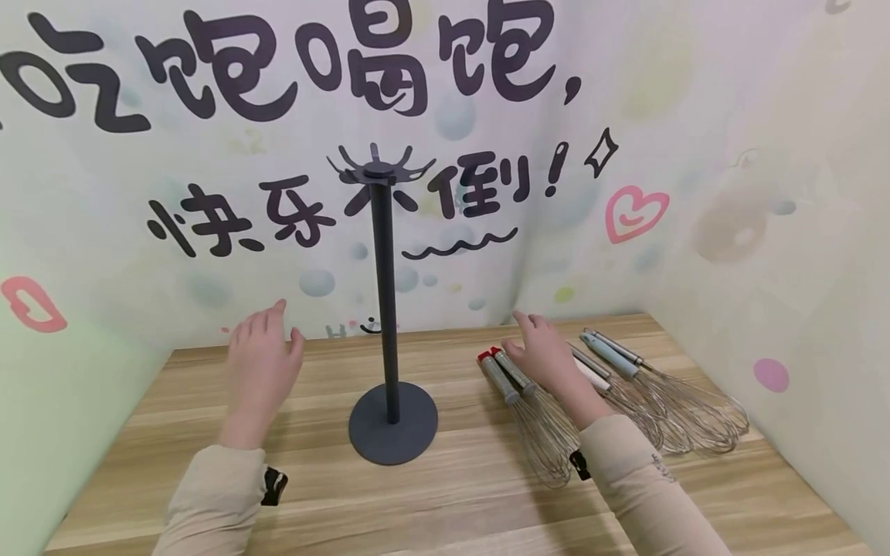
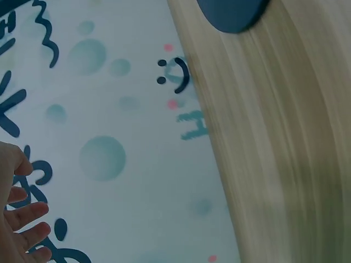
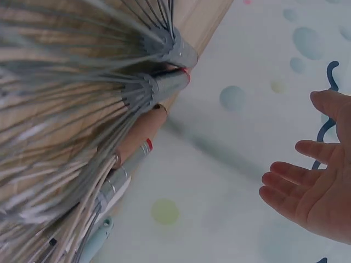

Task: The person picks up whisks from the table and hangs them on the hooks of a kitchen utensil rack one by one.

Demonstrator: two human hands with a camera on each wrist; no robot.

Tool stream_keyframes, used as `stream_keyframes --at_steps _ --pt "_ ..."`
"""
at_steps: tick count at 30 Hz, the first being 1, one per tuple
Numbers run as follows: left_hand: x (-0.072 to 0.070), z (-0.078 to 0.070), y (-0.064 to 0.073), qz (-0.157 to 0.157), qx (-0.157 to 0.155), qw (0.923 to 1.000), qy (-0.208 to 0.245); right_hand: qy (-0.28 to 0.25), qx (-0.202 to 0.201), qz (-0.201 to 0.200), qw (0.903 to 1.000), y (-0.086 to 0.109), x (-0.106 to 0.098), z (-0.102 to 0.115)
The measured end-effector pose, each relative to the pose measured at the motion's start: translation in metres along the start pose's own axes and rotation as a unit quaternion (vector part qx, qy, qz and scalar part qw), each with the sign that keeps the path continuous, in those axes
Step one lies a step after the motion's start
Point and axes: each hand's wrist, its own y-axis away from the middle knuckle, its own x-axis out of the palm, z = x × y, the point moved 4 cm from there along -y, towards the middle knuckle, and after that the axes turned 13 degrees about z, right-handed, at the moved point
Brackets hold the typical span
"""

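Note:
A dark grey rotating-style utensil stand (image 1: 385, 293) rises upright mid-table on a round base (image 1: 410, 440), bare hooks (image 1: 378, 171) fanning out at its top. To its left my left hand (image 1: 260, 363) is raised over the table, fingers apart and holding nothing; its fingers also show in the left wrist view. Several whisks lie at the right, their wires toward me. Above them hovers my right hand (image 1: 545, 359), empty, with fingers loosely extended. Two whisks (image 1: 497, 377) have red handle tips, another a light blue handle (image 1: 612, 355). A brown-handled whisk (image 3: 140, 131) shows in the right wrist view.
The wood-grain table (image 1: 313, 502) meets a printed cloth backdrop (image 1: 445, 286) at the back. More cloth closes off the left and right sides. Dark straps (image 1: 274, 486) show at both cuffs.

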Motion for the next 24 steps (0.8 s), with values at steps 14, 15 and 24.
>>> stream_keyframes --at_steps 14,15,24 --pt "-0.008 -0.049 -0.009 -0.055 0.064 0.9955 0.043 0.008 0.005 0.017 0.9998 0.005 0.028 0.008" --pt "-0.009 -0.052 -0.01 -0.057 0.067 0.9949 0.049 0.013 0.005 0.018 0.9997 0.005 0.03 0.008" --pt "-0.008 -0.073 -0.012 -0.059 0.076 0.9871 0.128 -0.002 0.022 0.034 0.9992 0.005 0.05 0.005"
